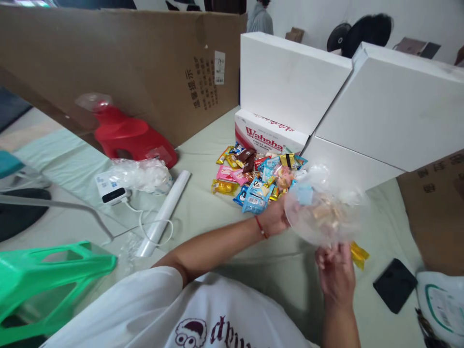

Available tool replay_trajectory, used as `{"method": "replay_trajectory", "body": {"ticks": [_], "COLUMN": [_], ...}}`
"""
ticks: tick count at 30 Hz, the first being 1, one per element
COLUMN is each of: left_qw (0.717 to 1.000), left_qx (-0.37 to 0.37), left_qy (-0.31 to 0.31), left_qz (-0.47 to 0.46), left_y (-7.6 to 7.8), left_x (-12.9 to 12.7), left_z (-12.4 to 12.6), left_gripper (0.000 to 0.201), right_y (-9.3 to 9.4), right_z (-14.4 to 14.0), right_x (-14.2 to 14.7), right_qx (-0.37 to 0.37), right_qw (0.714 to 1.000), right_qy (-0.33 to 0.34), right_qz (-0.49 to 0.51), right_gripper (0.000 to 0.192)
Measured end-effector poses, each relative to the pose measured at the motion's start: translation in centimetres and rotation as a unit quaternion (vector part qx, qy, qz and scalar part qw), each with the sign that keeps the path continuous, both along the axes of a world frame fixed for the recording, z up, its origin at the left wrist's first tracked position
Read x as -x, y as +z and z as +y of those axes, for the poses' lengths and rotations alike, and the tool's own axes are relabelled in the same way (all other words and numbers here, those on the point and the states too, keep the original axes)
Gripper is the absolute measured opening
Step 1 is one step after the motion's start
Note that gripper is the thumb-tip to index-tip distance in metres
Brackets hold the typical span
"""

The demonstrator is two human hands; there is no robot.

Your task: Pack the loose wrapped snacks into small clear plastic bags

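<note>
My two hands hold a clear plastic bag (324,212) with a few wrapped sweets inside, just above the pale green table. My left hand (275,217), a red string on its wrist, grips the bag's left edge. My right hand (335,270) pinches the bag's lower edge from below. Beyond the bag lies a pile of colourful wrapped snacks (253,176). A yellow wrapper (359,255) lies on the table beside my right hand.
A red-and-white Wahaha box (268,133) and big white boxes (391,104) stand behind the snacks. A cardboard sheet (126,63), a red stool (130,135), crumpled plastic (143,175), a white device (110,189), a white roll (166,210), a green stool (47,275) and a black phone (395,284) are around.
</note>
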State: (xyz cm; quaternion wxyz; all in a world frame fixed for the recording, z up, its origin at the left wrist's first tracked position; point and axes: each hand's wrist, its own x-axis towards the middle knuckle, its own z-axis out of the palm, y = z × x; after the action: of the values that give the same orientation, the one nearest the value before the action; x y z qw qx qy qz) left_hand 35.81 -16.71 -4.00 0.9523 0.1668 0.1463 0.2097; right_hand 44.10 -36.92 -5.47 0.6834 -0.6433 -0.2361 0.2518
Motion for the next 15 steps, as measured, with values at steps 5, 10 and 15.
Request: {"method": "replay_trajectory", "body": {"ticks": [5, 10, 15], "left_qw": [0.993, 0.946, 0.880], "left_qx": [-0.023, -0.231, -0.366], "left_qy": [-0.118, -0.157, -0.136], "left_qz": [0.021, 0.167, 0.271], "left_y": [-2.7, -4.6, -4.8], "left_x": [0.3, 6.2, 13.3], "left_z": [-6.0, -5.7, -4.0], "left_gripper": [0.038, 0.051, 0.049], "right_y": [2.9, 4.8, 2.1], "right_z": [-4.0, -8.7, -6.8], "right_x": [-1.6, -10.6, -22.1], "right_qx": [-0.032, 0.217, 0.560], "right_qw": [0.998, 0.872, 0.667], "right_qy": [-0.058, -0.270, -0.166], "right_qz": [0.009, -0.347, -0.462], "right_gripper": [0.024, 0.033, 0.037]}}
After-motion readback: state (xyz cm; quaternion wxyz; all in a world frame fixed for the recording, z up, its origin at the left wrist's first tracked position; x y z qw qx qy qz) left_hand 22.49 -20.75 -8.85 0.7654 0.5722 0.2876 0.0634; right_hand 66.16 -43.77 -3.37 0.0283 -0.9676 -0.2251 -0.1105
